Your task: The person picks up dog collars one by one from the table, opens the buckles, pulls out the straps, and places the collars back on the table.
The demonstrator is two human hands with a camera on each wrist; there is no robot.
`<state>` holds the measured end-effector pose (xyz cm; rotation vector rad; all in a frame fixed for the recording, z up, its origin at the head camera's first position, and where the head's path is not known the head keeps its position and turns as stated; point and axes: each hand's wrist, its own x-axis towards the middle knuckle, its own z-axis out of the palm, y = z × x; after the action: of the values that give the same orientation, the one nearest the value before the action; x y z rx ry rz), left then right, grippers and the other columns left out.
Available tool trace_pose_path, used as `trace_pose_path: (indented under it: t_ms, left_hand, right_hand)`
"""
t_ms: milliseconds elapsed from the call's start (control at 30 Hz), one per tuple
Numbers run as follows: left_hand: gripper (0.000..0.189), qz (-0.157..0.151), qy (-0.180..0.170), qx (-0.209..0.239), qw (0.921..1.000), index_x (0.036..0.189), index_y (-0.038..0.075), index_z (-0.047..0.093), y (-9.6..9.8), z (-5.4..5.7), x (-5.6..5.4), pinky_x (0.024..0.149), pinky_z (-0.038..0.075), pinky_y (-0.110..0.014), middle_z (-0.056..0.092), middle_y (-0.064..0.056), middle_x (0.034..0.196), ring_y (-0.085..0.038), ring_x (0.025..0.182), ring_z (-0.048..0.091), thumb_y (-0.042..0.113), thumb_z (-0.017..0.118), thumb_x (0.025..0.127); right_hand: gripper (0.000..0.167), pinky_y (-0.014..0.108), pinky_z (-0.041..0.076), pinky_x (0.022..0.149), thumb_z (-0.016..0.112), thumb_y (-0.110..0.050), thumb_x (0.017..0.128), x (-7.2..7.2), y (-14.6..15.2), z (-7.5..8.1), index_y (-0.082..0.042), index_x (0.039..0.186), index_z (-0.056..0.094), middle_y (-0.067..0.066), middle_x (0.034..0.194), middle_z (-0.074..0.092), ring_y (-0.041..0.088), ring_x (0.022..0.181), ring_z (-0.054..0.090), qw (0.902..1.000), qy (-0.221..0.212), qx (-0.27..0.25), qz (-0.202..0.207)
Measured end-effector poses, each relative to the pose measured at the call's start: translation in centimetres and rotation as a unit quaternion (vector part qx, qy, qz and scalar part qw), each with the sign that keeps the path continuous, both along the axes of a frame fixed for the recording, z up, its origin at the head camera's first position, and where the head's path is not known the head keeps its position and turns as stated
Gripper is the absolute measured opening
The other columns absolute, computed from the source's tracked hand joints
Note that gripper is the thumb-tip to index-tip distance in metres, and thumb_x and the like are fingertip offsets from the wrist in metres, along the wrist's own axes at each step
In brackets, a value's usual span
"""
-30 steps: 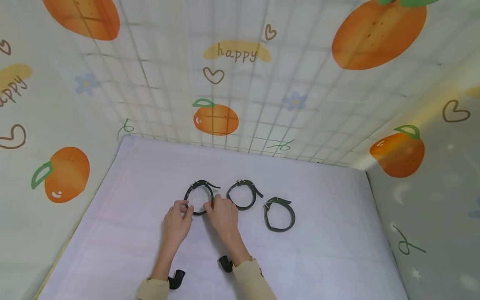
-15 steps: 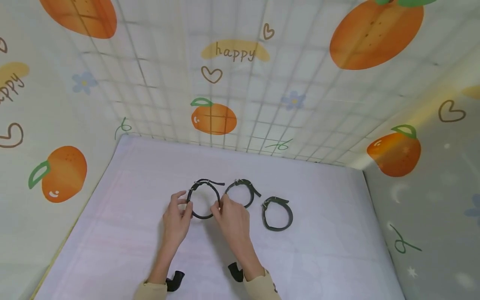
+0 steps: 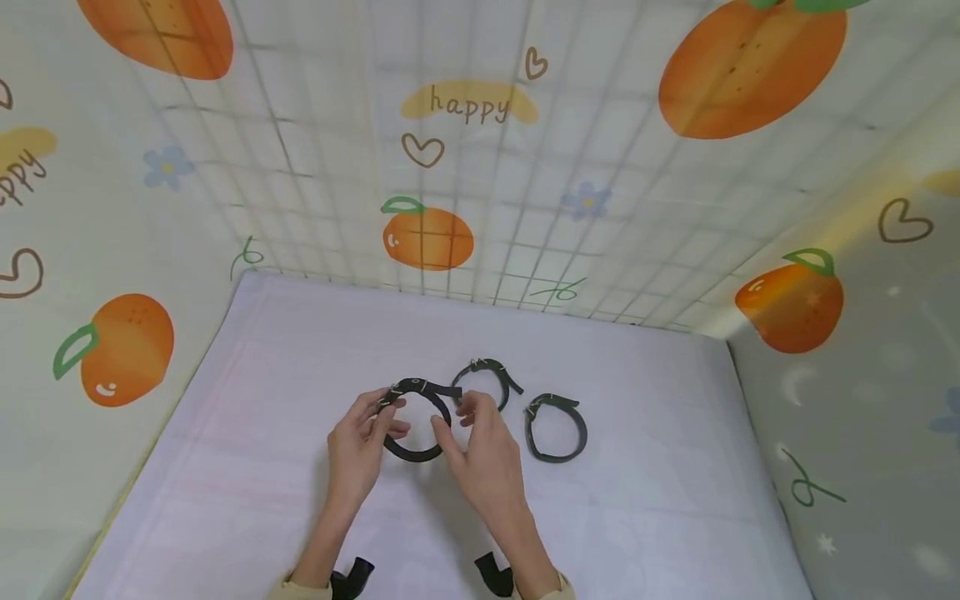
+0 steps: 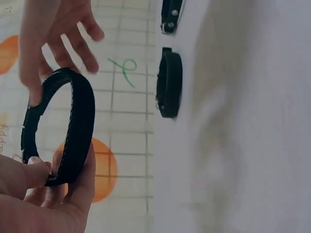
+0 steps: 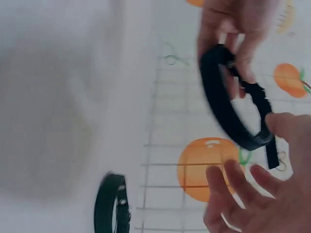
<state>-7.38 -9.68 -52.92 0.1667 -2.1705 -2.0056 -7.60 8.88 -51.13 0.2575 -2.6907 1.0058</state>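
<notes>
Over a white tabletop [image 3: 660, 525], the left hand [image 3: 355, 458] pinches a black strap [image 4: 85, 121]; right hand [image 3: 487, 467], splayed, touches it.

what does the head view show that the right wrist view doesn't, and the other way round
Only head: the middle loose strap and right loose strap together (the right wrist view has just one), beige cuffs, black wrist pieces. Only right wrist: the held strap from the side, clear of the table. Both: left hand gripping the held strap, right hand by it, orange prints on the wall.
</notes>
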Motion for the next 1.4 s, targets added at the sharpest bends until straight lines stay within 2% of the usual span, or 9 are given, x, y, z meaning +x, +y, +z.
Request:
trace_pose_path:
  t_ms: [100, 200, 400, 600, 800, 933, 1067, 1233, 1400]
  left_hand:
    - [0.026, -0.013, -0.005, 0.020, 0.9997, 0.132, 0.012, 0.070, 0.5, 0.3, 0.4, 0.083, 0.067, -0.028, 0.080, -0.019, 0.120, -0.018, 0.084, 0.082, 0.011, 0.069, 0.106]
    - [0.027, -0.028, -0.019, 0.027, 0.9991, 0.133, 0.014, 0.069, 0.9, 0.5, 1.0, 0.089, 0.066, -0.026, 0.079, -0.017, 0.124, -0.019, 0.093, 0.082, 0.009, 0.068, 0.106]
    - [0.033, -0.064, -0.030, 0.026, 0.9971, 0.137, 0.013, 0.067, 1.3, 1.0, 1.8, 0.098, 0.063, -0.025, 0.076, -0.013, 0.132, -0.023, 0.109, 0.081, 0.009, 0.071, 0.104]
    - [0.045, -0.102, 0.022, -0.061, 0.9927, 0.143, 0.022, 0.061, 1.7, 2.2, 2.5, 0.101, 0.063, -0.033, 0.074, -0.010, 0.137, -0.026, 0.116, 0.079, 0.020, 0.077, 0.102]
    - [0.028, -0.108, 0.107, -0.128, 0.9801, 0.132, 0.024, 0.069, 2.1, 3.4, 2.8, 0.081, 0.060, -0.025, 0.078, 0.002, 0.123, -0.007, 0.097, 0.070, 0.022, 0.073, 0.104]
    - [0.026, -0.105, 0.142, -0.138, 0.9745, 0.124, 0.022, 0.072, 2.3, 3.7, 3.0, 0.080, 0.060, -0.023, 0.080, 0.005, 0.116, -0.003, 0.094, 0.069, 0.015, 0.076, 0.100]
    - [0.028, -0.115, 0.170, -0.151, 0.9670, 0.120, 0.021, 0.073, 2.3, 4.1, 3.3, 0.084, 0.062, -0.026, 0.081, 0.005, 0.113, -0.006, 0.095, 0.073, 0.012, 0.081, 0.094]
    - [0.025, -0.178, 0.145, -0.144, 0.9626, 0.125, 0.018, 0.065, 2.2, 4.7, 3.8, 0.096, 0.064, -0.031, 0.077, 0.003, 0.117, -0.011, 0.107, 0.076, 0.015, 0.073, 0.102]
    - [0.023, -0.209, 0.124, -0.155, 0.9577, 0.131, 0.014, 0.057, 2.2, 4.9, 4.1, 0.099, 0.064, -0.035, 0.075, 0.000, 0.123, -0.014, 0.113, 0.076, 0.016, 0.064, 0.109]
  right_hand:
    - [0.046, 0.032, 0.058, 0.082, 0.075, -0.045, 0.102, 0.1, 0.4, 0.8, -0.017, 0.135, 0.058, -0.002, 0.112, 0.076, 0.014, 0.101, 0.073, 0.9921, -0.062, -0.107, 0.022]
    - [0.032, 0.029, 0.058, 0.085, 0.078, -0.038, 0.101, 0.1, 0.5, 0.9, -0.022, 0.126, 0.065, -0.002, 0.105, 0.079, 0.013, 0.096, 0.073, 0.9727, -0.103, -0.205, 0.034]
    - [0.019, 0.026, 0.063, 0.091, 0.079, -0.025, 0.101, 0.4, 0.8, 0.5, -0.020, 0.118, 0.071, 0.007, 0.109, 0.077, 0.014, 0.097, 0.076, 0.9360, -0.131, -0.323, 0.049]
    - [0.021, 0.023, 0.059, 0.071, 0.080, -0.020, 0.100, 1.1, 1.7, 1.0, -0.022, 0.118, 0.070, 0.003, 0.107, 0.078, 0.011, 0.083, 0.068, 0.9566, -0.087, -0.269, 0.069]
    - [0.022, 0.022, 0.053, 0.060, 0.079, -0.015, 0.100, 1.9, 2.4, 1.7, -0.021, 0.119, 0.070, 0.000, 0.106, 0.075, 0.006, 0.077, 0.062, 0.9622, -0.056, -0.237, 0.121]
    - [0.032, 0.023, 0.059, 0.068, 0.079, -0.013, 0.100, 2.2, 2.8, 2.2, -0.018, 0.129, 0.066, 0.005, 0.114, 0.074, 0.006, 0.087, 0.066, 0.9524, -0.054, -0.252, 0.163]
    - [0.039, 0.025, 0.061, 0.079, 0.079, -0.005, 0.098, 2.3, 3.5, 2.6, -0.012, 0.134, 0.065, 0.009, 0.121, 0.072, 0.009, 0.100, 0.069, 0.9276, -0.067, -0.297, 0.216]
    - [0.034, 0.024, 0.062, 0.086, 0.077, 0.002, 0.097, 2.2, 4.3, 2.4, -0.007, 0.128, 0.068, 0.001, 0.114, 0.072, 0.006, 0.101, 0.071, 0.8963, -0.114, -0.349, 0.249]
    - [0.030, 0.027, 0.064, 0.085, 0.079, 0.000, 0.096, 2.2, 4.4, 2.2, -0.007, 0.125, 0.071, 0.003, 0.114, 0.074, 0.008, 0.099, 0.074, 0.8986, -0.121, -0.346, 0.241]
